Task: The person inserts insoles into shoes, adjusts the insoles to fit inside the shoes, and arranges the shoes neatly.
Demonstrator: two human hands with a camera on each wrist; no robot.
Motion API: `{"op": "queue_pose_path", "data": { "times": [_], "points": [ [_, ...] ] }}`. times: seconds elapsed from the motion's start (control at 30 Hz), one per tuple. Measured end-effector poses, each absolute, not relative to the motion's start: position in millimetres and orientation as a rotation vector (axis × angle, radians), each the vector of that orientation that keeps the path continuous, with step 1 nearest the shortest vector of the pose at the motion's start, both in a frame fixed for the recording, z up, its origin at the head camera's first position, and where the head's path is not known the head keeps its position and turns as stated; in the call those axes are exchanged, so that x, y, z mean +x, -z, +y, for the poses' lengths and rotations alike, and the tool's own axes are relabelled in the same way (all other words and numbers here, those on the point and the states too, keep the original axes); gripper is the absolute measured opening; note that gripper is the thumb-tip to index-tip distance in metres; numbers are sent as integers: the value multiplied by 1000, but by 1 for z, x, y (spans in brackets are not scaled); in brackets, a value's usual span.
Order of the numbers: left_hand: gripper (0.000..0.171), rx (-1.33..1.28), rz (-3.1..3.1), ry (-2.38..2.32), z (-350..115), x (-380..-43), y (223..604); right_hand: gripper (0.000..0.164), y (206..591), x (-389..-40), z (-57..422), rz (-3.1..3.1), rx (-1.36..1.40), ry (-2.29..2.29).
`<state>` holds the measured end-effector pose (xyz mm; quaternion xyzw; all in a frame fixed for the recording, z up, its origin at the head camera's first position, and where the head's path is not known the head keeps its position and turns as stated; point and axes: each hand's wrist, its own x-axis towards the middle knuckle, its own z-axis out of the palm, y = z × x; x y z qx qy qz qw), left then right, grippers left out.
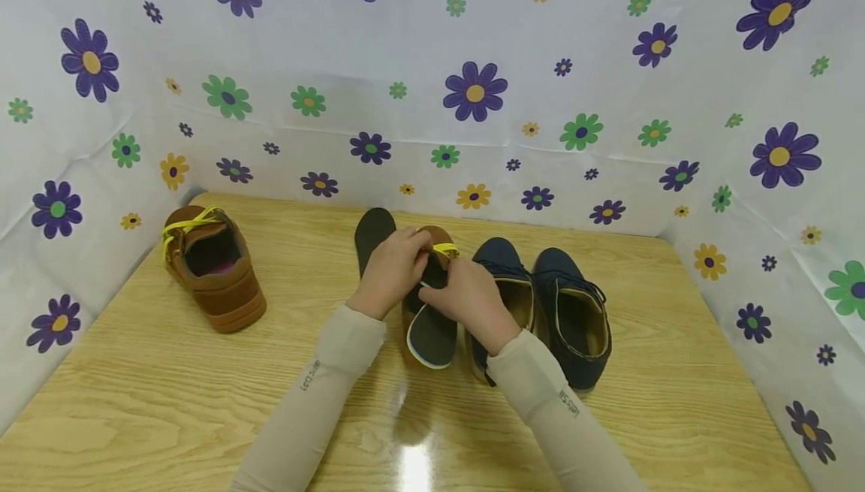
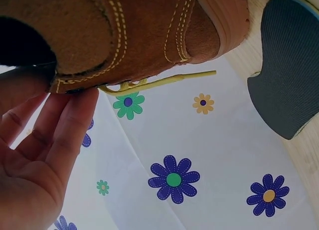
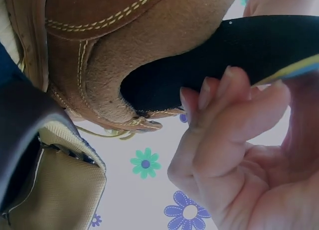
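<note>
Insole: black on top with a pale and blue edge; partly inside the opening of the brown shoe, rounded end out over the heel.
Laces: yellow, threaded at the front of the brown shoe's opening.
Left hand: gripping the front edge of that opening beside the laces.
Right hand: pinching the insole with bent fingers.
Second insole: dark, ribbed on the face seen in the left wrist view; just left of the brown shoe, partly covered by the left hand.
Other brown shoe: upright, well apart at the left, also laced in yellow.
Blue shoes: side by side, right of the brown shoe, tan-lined; partly hidden by the right hand.
Surface: wood-grained, glossy.
Cloth: white, printed with purple, green and orange flowers; along the back and both sides.
</note>
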<state>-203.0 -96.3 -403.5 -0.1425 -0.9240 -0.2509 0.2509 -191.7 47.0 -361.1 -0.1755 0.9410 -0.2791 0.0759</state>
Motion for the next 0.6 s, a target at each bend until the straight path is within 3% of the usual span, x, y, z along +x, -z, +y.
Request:
{"op": "queue_pose_path", "data": {
  "times": [0.17,0.37,0.6],
  "points": [
    [6,-387,-2523,680,-95,-203,402,32,368,-198,43,2888,-496,845],
    [6,-385,-2520,685,-95,-203,404,43,374,-201,35,2970,-487,809],
    [5,-377,-2519,669,-96,-204,405,35,372,-196,31,3034,-480,702]
  ]
}}
